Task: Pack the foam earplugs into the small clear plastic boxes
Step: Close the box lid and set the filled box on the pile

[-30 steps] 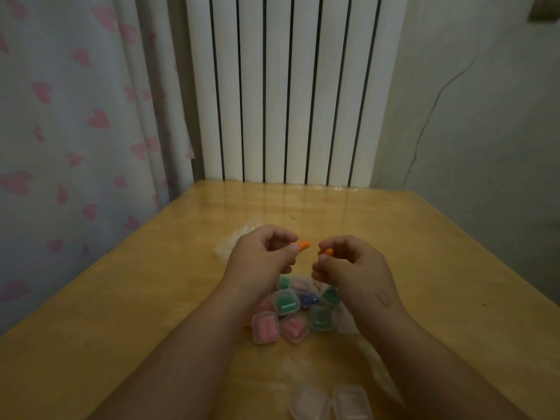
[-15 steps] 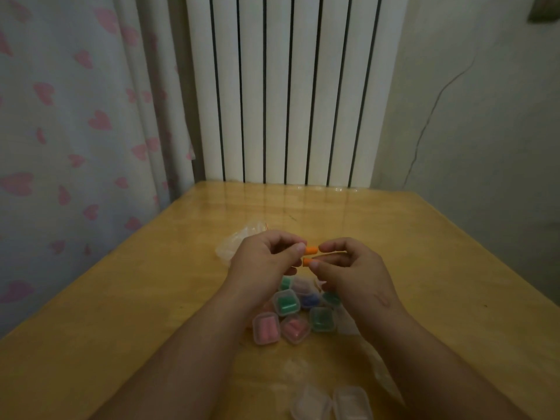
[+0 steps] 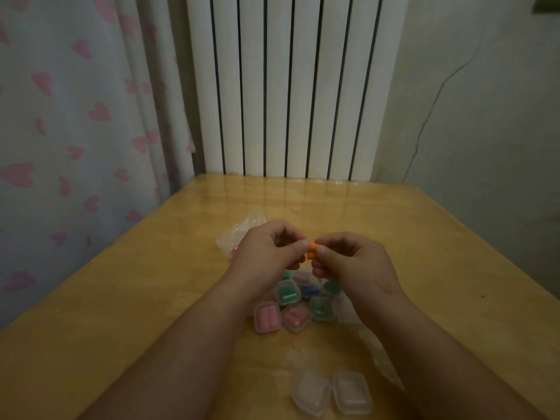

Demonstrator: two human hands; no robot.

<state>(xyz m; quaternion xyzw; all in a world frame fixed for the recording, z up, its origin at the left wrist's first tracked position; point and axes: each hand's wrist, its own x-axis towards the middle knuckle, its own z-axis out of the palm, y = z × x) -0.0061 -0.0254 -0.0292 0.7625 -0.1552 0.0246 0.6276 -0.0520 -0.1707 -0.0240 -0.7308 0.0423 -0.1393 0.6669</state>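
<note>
Pinching is all this needs: your left hand (image 3: 268, 253) and right hand (image 3: 356, 265) meet fingertip to fingertip above the middle of the desk (image 3: 145, 298). Both are curled onto the orange earplugs (image 3: 312, 251), which show only as a small bright stub between thumbs and forefingers. It looks like two pieces pressed side by side, though you cannot be sure in this dim light.

Expect them to weigh almost nothing and to be soft and springy. They will squash under pressure and swell back, so use a light grip on the round sides and roll them slim only if the fit is tight. Matte foam should not slip, but it can pop out of a half-shut lid.

Below your hands, mid-desk, lie the filled boxes (image 3: 286, 294): small, rounded squares of glossy hard plastic, showing green, pink and blue foam inside. Two clear boxes (image 3: 351, 392) sit touching at the near edge and look empty. Their walls are smooth and likely slippery, so take one by its edges. A crinkled plastic bag (image 3: 238, 234) lies beyond your left hand, toward the far edge.
</note>
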